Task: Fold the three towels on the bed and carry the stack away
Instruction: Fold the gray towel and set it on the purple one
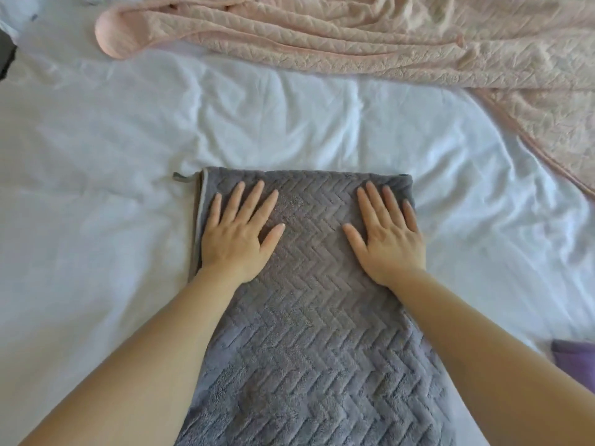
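A grey towel (309, 317) with a zigzag weave lies folded lengthwise on the white bed sheet (96, 188), running from the centre to the bottom edge. My left hand (240, 233) lies flat on its far left part, fingers spread. My right hand (386, 233) lies flat on its far right part, fingers spread too. Neither hand grips the cloth. A pink towel (386, 40) with the same weave lies crumpled across the top and down the right side. A corner of a purple towel (573, 362) shows at the right edge, partly hidden behind my right forearm.
A small grey hanging loop (182, 177) sticks out at the grey towel's far left corner. A dark object (6, 59) shows at the far left edge of the bed. The wrinkled sheet stretches left of the grey towel.
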Demonstrator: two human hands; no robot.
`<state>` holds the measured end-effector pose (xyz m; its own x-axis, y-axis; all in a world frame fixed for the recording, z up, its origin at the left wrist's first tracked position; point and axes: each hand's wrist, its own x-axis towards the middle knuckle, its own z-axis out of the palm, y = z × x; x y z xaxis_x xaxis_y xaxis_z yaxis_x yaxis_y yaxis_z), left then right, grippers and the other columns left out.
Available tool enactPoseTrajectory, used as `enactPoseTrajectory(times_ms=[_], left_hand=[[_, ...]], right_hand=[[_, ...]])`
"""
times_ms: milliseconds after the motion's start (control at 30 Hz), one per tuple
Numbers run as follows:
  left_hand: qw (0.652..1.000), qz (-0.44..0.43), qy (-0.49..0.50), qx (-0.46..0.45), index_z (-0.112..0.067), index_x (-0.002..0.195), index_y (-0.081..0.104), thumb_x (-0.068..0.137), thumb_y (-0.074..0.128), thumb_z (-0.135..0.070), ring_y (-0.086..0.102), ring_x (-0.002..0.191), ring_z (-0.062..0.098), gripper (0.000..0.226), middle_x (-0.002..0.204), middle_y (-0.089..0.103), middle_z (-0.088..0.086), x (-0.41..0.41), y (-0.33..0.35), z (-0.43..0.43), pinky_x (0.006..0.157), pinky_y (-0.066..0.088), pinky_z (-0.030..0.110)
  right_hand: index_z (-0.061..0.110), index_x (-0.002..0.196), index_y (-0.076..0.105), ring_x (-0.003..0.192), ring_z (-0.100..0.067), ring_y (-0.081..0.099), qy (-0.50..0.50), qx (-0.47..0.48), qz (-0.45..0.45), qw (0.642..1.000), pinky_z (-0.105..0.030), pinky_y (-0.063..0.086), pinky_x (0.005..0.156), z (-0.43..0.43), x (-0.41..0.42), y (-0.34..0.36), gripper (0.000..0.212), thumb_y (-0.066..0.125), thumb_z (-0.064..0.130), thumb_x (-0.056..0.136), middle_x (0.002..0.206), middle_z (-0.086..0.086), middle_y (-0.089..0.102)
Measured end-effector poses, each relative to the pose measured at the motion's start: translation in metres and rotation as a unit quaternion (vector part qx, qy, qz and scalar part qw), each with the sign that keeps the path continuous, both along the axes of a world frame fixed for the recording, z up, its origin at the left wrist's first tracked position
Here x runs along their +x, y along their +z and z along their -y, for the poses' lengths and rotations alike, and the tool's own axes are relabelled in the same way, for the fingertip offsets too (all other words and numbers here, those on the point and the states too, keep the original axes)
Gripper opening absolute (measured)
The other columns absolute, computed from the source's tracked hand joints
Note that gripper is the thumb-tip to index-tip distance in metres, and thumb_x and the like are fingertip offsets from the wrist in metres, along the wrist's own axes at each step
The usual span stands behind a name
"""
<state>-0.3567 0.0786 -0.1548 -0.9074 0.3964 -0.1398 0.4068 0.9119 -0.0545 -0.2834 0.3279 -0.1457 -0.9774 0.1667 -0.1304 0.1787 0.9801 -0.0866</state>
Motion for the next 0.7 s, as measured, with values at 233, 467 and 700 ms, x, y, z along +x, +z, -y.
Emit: enactPoseTrajectory(times_ms=[233,467,700], left_hand=[[0.997,-0.001,0.045,0.064,-0.028,0.153,0.003,0.096,0.002,-0.058,-0.009,0.148,0.022,0.064,0.161,-0.005,-0.003,0.039,0.039,-0.004,0.117,-0.01,0.047],[0.998,0.063,0.003,-0.001,-0.032,0.15,-0.005,0.094,-0.004,-0.057,-0.003,0.149,0.013,0.062,0.161,-0.001,-0.012,0.116,0.023,0.05,0.119,-0.005,0.042],[0.991,0.053,-0.067,0.1,-0.025,0.152,0.018,0.098,0.013,-0.055,0.013,0.148,0.023,0.062,0.16,0.014,-0.001,0.188,0.049,0.04,0.118,0.0,0.045]], right_hand=[[0.026,0.151,-0.007,0.144,-0.014,-0.018,-0.069,-0.058,-0.016,0.996,-0.038,-0.007,0.119,0.017,0.022,0.035,0.064,0.008,0.055,0.096,0.157,0.008,-0.016],[0.03,0.151,-0.004,0.146,-0.009,-0.01,-0.032,-0.027,0.054,0.998,-0.033,-0.01,0.118,0.036,0.12,0.02,0.062,0.006,0.057,0.096,0.159,0.013,-0.007],[0.028,0.151,-0.005,0.144,-0.01,-0.02,-0.068,-0.094,0.011,0.993,-0.03,-0.017,0.115,0.089,0.177,0.046,0.064,0.006,0.057,0.095,0.158,0.012,-0.012]])
